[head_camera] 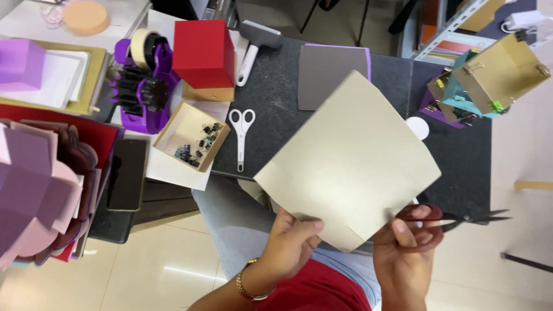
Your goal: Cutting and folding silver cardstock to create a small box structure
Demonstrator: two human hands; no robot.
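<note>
My left hand point(292, 242) pinches the near edge of a large beige card sheet point(351, 161), which tilts up in front of me over the dark cutting mat point(276, 103). My right hand point(403, 253) grips red-handled scissors point(446, 222) at the sheet's lower right corner; their dark blades point right, away from the sheet. A gold watch sits on my left wrist. White scissors point(242, 138) lie on the mat to the left of the sheet.
A red box point(203, 53), purple tape dispenser point(144, 80), small tray of binder clips point(193, 137), phone point(127, 173) and stacked coloured paper point(40, 190) crowd the left. A roller point(253, 46) and grey sheet point(331, 75) lie behind. Clipped card boxes point(489, 80) stand right.
</note>
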